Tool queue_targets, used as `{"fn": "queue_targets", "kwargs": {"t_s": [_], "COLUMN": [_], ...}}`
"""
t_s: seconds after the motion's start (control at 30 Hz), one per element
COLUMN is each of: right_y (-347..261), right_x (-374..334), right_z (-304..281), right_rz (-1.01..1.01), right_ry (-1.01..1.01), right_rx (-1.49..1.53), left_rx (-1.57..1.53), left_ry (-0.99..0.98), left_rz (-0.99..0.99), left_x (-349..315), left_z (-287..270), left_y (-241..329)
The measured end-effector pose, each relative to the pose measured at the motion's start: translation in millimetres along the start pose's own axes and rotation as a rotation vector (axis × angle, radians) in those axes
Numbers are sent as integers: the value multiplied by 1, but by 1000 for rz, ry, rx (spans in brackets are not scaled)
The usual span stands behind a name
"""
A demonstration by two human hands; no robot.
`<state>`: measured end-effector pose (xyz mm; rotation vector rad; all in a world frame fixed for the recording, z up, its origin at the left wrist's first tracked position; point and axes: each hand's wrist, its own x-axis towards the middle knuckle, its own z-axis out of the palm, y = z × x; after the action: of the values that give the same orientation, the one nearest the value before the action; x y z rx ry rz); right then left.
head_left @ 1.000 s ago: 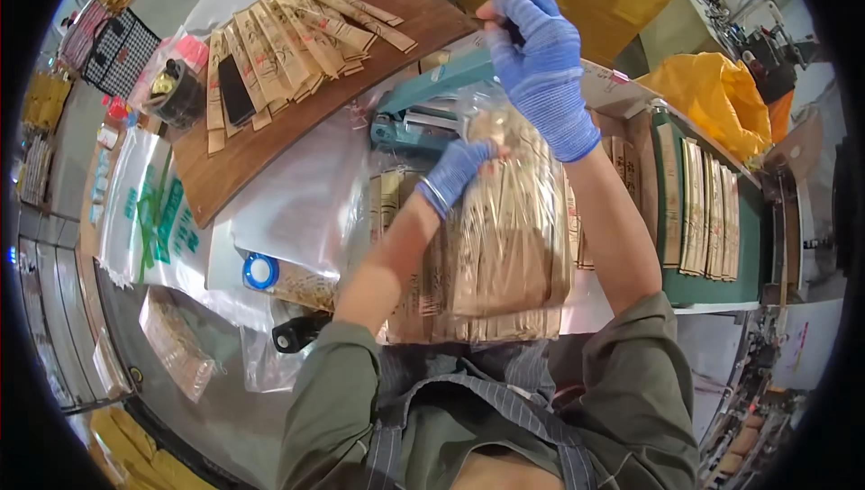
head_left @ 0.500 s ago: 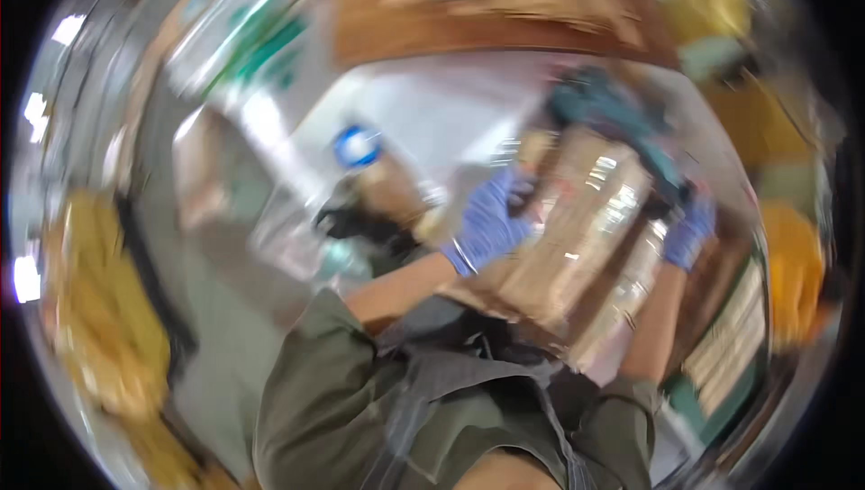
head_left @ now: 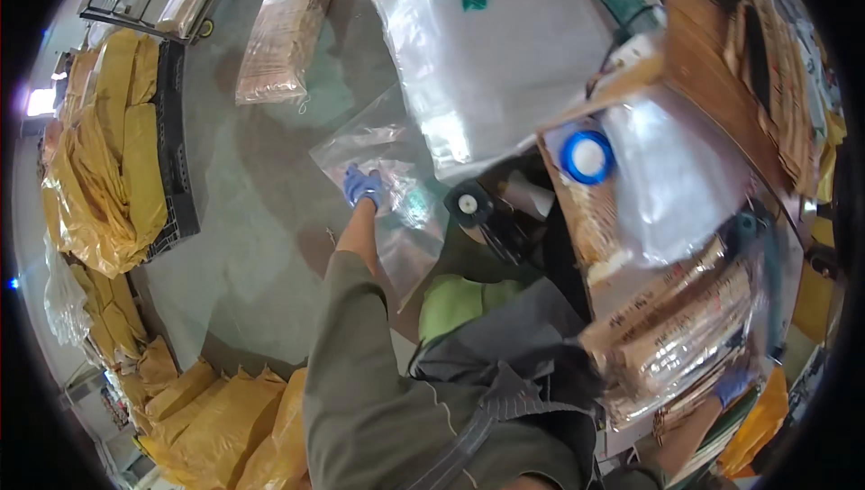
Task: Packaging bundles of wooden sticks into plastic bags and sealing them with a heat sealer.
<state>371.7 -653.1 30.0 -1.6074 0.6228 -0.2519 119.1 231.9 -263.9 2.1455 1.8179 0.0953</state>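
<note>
Left hand point(head_left: 363, 186), centre-left of frame, fingers pinching an empty clear plastic bag point(head_left: 396, 211) on the floor. Thin, limp, slippery: grip at the edge. Right hand point(head_left: 732, 384), lower right, holds filled packet bag point(head_left: 680, 332); fingers' spread unclear.

Right hand point(head_left: 732, 384) — mostly hidden behind blurred packed bag point(head_left: 687, 337)

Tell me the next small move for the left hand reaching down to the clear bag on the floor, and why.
Probably close the left hand on the clear plastic bag and lift it: the gloved fingers already rest on its upper edge, while the right hand holds the filled packet bundle at the table.
</note>
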Motion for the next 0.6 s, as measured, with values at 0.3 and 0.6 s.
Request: {"fn": "queue_targets", "kwargs": {"t_s": [0.3,0.6], "right_y": [-46,-80], "right_x": [-156,-138], "right_z": [-96,-65], "right_rz": [345,-3], "right_ry": [767,323], "right_rx": [-114,-265], "left_rx": [610,487], "left_ry": [-266,-924], "left_rz": [23,396], "left_x": [178,131], "left_z": [18,24], "left_y": [-18,-122]}}
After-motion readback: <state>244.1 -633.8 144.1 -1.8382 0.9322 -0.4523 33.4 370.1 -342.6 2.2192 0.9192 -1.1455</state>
